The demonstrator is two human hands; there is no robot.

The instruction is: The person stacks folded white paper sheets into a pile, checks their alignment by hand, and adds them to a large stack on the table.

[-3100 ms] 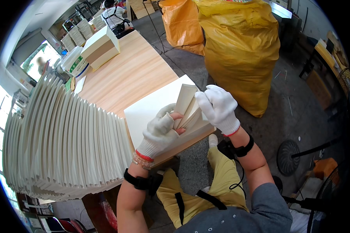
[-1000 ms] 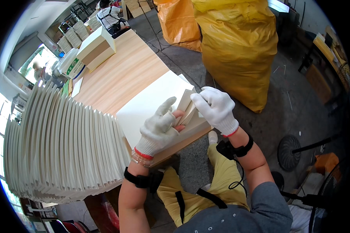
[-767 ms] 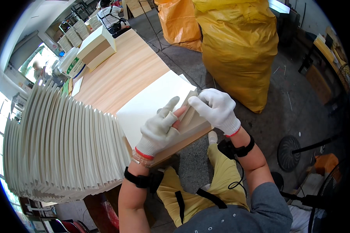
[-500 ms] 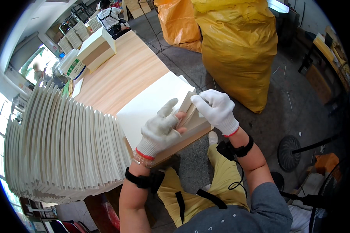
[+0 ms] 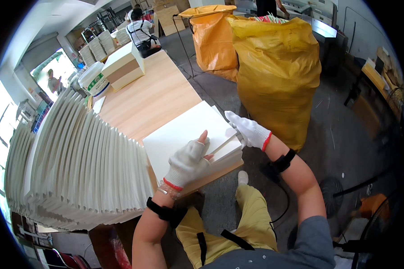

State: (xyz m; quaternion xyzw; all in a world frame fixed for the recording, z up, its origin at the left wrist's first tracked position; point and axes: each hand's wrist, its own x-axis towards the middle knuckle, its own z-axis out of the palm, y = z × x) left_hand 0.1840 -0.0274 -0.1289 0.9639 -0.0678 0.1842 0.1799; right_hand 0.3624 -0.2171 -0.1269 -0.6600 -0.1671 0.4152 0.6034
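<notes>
A stack of white paper sheets (image 5: 179, 130) lies at the near end of the wooden table. My left hand (image 5: 189, 159), in a white knit glove with bare fingertips, rests on the top sheet with its fingers apart. At the stack's right edge is my right hand (image 5: 251, 131), also gloved; its fingers stretch out along the paper's side, and some of them are hidden under the hand. Beside the stack on the left stands a long row of thick, curved white paper bundles (image 5: 90, 166).
Farther along the wooden table (image 5: 152, 89) are a paper block (image 5: 123, 67) and a white tub (image 5: 93, 80). A big yellow sack (image 5: 278, 76) and an orange sack (image 5: 215, 42) stand on the floor beyond. A seated person (image 5: 141, 33) is at the far left.
The right-hand edge of sheets, bent up between my hands before, now lies flat. My right hand has let go and straightened its fingers; my left hand has settled onto the stack.
</notes>
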